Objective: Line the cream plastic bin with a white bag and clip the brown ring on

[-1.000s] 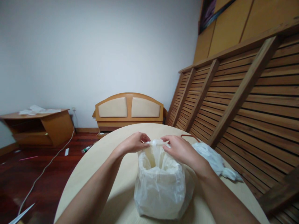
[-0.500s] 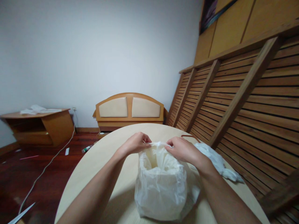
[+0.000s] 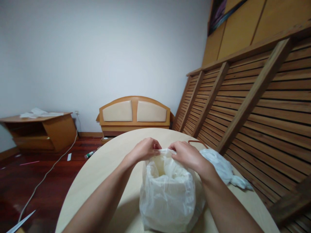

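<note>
A container lined with a thin white plastic bag (image 3: 167, 204) stands on the round pale table (image 3: 97, 184), its mouth facing up. The bag is folded over the rim and hangs down the outside, so the container itself is mostly hidden. At the far side of the rim, my left hand (image 3: 147, 149) pinches the bag's edge. Close to its right, my right hand (image 3: 186, 154) grips the same edge, fingers curled over the rim. Right of my right forearm lies a crumpled bundle of white plastic bags (image 3: 218, 166).
A brown curved strip (image 3: 195, 141) lies near the table's far right edge. A slatted wooden frame (image 3: 243, 106) leans close on the right. Beyond the table stands a headboard (image 3: 134, 111). To the left are a low cabinet (image 3: 58, 132) and a cable (image 3: 52, 166) on the floor.
My hands have moved slightly closer together along the far rim. The bag's edge between them is now lower and tucked nearer the rim. The container has shifted slightly toward me.
</note>
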Motion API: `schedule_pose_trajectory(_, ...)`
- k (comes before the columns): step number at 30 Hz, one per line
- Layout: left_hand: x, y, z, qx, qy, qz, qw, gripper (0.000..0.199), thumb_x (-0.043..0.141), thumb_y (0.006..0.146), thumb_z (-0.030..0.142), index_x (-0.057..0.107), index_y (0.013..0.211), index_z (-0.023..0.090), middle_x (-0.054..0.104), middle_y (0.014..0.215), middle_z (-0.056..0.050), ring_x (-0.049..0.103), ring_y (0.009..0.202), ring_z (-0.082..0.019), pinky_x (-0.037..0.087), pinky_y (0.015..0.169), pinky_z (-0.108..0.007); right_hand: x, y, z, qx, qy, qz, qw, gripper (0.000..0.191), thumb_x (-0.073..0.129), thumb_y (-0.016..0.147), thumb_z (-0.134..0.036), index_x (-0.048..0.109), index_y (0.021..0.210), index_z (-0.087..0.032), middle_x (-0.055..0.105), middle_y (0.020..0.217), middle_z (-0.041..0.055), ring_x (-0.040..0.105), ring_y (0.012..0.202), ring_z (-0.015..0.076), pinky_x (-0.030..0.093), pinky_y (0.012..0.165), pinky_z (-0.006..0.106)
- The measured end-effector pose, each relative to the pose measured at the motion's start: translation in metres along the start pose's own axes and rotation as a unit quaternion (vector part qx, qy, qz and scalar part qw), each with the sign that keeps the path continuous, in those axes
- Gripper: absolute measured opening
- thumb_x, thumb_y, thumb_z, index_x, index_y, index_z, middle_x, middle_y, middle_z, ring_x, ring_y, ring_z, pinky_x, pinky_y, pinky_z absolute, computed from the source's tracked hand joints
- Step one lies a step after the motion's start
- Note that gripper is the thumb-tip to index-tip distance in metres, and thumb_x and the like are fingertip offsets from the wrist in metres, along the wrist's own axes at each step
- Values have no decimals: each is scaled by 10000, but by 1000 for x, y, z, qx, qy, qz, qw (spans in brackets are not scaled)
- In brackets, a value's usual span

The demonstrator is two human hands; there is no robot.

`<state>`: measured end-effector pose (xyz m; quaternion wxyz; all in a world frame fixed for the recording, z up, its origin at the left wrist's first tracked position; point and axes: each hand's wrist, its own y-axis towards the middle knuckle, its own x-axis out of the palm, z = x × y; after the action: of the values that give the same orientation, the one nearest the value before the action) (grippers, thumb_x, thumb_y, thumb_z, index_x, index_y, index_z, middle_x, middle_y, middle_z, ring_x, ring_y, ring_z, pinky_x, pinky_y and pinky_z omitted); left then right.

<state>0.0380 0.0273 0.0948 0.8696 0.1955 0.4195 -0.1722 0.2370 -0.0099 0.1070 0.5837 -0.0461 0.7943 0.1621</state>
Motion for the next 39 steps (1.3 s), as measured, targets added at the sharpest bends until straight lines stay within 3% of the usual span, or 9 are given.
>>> schedule_pose_trajectory(5,-3,-2,2,-6,16,-5,1000,259,595,726,222,778,893,145,741,796,-61,638,705,-178,444,584,-222,-9,-6,-7,-11,-39,-26,999,403,563,809,-80,713,1158,-215,733,1139,97,646,1087,252,435,830,298)
schedule_pose_trajectory(11,-1,-5,8,24,31,20,999,257,591,806,295,782,907,157,760,826,-76,657,728,-194,455,626,-239,-9,-7,-6,-29,-11,-3,1000,314,599,806,-118,726,1082,-197,735,1103,87,642,1057,239,429,900,300)
schedule_pose_trajectory(16,-11,-14,16,20,48,40,998,298,550,867,335,786,905,157,773,853,-91,666,733,-199,451,647,-245,-8,-6,-3,-67,27,42,996,311,538,808,-70,739,1016,-185,747,1069,85,647,1037,228,441,904,289)
schedule_pose_trajectory(20,-18,-22,25,20,64,89,994,347,512,907,383,782,924,167,771,895,-91,660,765,-204,434,651,-253,-10,-7,0,-70,35,76,994,338,532,810,-68,729,1050,-202,739,1116,71,637,1078,230,433,949,304)
schedule_pose_trajectory(25,-15,-29,30,-11,118,87,989,373,665,803,517,738,1030,229,752,917,-55,657,798,-227,378,616,-268,-10,-7,4,-62,30,90,994,320,526,826,-90,736,1030,-218,734,1125,65,633,1094,232,430,953,308)
schedule_pose_trajectory(30,-10,-27,23,-42,162,85,982,241,644,771,245,711,1003,234,740,914,-54,656,844,-236,364,631,-269,-9,-6,4,-67,42,84,993,322,531,807,-74,743,1011,-206,741,1099,70,644,1066,229,442,942,302)
schedule_pose_trajectory(35,-13,-28,21,-34,169,55,984,445,611,724,171,656,1160,247,731,965,-55,659,872,-240,403,664,-267,-7,-7,5,-72,51,96,991,360,531,802,-76,727,1073,-209,733,1123,69,639,1074,226,432,971,306)
schedule_pose_trajectory(39,-10,-29,27,-48,173,26,983,703,728,741,384,496,1385,224,711,1096,-99,661,982,-292,451,752,-302,-7,-10,-1,-72,39,103,991,401,535,769,-49,718,1106,-167,735,1122,94,642,1066,231,426,983,303)
